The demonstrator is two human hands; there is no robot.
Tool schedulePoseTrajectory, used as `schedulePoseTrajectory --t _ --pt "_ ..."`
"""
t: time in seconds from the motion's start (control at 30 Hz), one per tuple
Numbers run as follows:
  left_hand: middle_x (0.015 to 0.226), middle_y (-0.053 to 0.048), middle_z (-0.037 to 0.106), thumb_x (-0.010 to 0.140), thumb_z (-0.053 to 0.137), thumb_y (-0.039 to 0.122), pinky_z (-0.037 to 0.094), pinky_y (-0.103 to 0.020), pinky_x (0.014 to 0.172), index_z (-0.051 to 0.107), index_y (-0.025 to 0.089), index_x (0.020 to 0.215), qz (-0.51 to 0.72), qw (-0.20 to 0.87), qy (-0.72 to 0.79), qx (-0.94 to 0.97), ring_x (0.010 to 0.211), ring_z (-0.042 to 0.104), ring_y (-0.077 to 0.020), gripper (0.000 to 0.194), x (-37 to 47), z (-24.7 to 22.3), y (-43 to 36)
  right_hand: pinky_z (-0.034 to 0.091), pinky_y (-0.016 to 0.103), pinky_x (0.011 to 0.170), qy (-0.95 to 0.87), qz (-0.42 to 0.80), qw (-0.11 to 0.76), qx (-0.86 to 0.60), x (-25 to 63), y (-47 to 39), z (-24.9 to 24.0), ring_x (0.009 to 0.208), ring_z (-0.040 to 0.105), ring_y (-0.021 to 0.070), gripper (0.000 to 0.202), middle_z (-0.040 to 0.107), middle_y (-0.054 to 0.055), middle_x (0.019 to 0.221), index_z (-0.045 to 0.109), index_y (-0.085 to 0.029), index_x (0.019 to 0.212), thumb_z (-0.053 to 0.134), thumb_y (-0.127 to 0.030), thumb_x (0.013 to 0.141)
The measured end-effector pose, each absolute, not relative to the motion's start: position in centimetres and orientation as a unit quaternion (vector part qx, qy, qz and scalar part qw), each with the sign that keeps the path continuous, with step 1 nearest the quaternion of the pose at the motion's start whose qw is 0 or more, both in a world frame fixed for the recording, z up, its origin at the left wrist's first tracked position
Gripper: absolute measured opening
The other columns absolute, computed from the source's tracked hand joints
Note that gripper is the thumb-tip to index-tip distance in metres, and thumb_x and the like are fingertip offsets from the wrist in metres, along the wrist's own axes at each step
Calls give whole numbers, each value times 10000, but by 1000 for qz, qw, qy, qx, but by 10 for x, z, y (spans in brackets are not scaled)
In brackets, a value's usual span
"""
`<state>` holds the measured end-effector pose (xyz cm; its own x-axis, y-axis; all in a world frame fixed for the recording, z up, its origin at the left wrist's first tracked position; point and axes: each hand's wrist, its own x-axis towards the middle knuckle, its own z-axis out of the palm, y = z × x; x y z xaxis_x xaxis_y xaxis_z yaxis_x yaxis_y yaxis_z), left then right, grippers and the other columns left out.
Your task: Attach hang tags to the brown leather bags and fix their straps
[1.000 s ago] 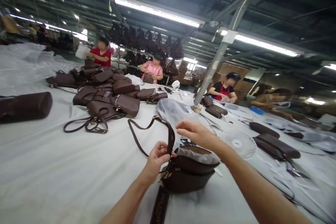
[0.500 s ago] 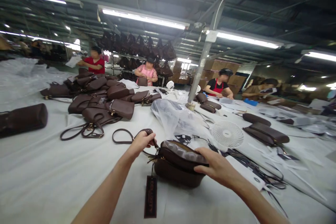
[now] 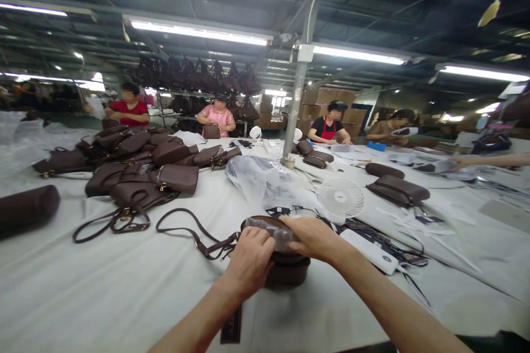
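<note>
Bag: dark brown leather-look bag [image 3: 290, 273], top open, set on white cloth-covered table [image 3: 136, 287], low centre of view; clock read from here.
Left hand: fingers of left hand [image 3: 252, 253] half curled over near side of mouth, on or beside crumpled clear plastic filling [image 3: 275, 231]; fingertips hidden, pinch cannot be confirmed.
Right hand: right hand [image 3: 312, 240] laid over right side of mouth, fingers partly spread, reaching in toward filling; grip cannot be told.
Mouth: likely soft; rim best steadied lightly by one hand while filling is pressed by the other. Zip edge best kept free of plastic.
Strap: brown strap [image 3: 229, 240] looped out to 9-10 o'clock, apart from pile; snag on left wrist should be avoided.
Tag: black printed tag [image 3: 232, 328] at 7 o'clock, partly covered by left forearm; could be dragged.
12 o'clock: translucent plastic bag [image 3: 265, 182].
1-2 o'clock: round white fan [image 3: 340, 198]; loose film might be stirred if run.
2-3 o'clock: white rectangular device [image 3: 370, 251], cable attached; right forearm passes near.
10-11 o'clock: heaped brown bags [image 3: 178, 179].
</note>
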<state>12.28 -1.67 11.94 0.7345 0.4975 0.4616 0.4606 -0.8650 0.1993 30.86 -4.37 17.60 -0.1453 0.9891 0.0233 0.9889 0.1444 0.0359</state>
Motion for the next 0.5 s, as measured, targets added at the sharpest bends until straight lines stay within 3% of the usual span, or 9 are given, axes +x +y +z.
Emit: schedulePoseTrajectory --t 0.2,0.3,0.37,0.43,0.5 --pt "691 -42 631 719 697 141 388 -363 745 554 210 702 245 117 188 944 715 570 -232 160 115 128 -9 443 331 708 702 70 17 708 304 -32 171 908 677 293 192 718 149 968 572 -190 1055 496 -257 892" --pt "863 -70 671 768 651 172 402 -358 813 616 215 806 280 174 175 928 862 590 -249 68 93 134 -7 449 344 694 702 66 23 709 304 -32 166 900 681 311 211 720 154 949 576 -167 1060 484 -238 884" --pt "912 -84 664 828 593 249 417 -341 814 631 203 829 356 234 248 870 902 584 -245 60 71 127 -4 455 358 707 707 44 24 705 309 -34 164 948 669 325 231 716 156 988 587 -164 1063 467 -249 885" --pt "752 -74 637 889 513 375 433 -310 696 612 179 713 394 333 390 763 736 585 -214 281 47 108 0 458 369 746 722 -5 16 691 314 -36 167 1007 646 325 271 706 143 1049 592 -182 1090 480 -299 873" --pt "624 -64 610 890 480 522 408 -282 547 585 159 633 326 516 484 627 535 541 -176 457 28 79 6 456 373 789 739 -61 6 671 319 -35 171 1024 631 316 320 698 131 1077 598 -198 1111 511 -352 843"
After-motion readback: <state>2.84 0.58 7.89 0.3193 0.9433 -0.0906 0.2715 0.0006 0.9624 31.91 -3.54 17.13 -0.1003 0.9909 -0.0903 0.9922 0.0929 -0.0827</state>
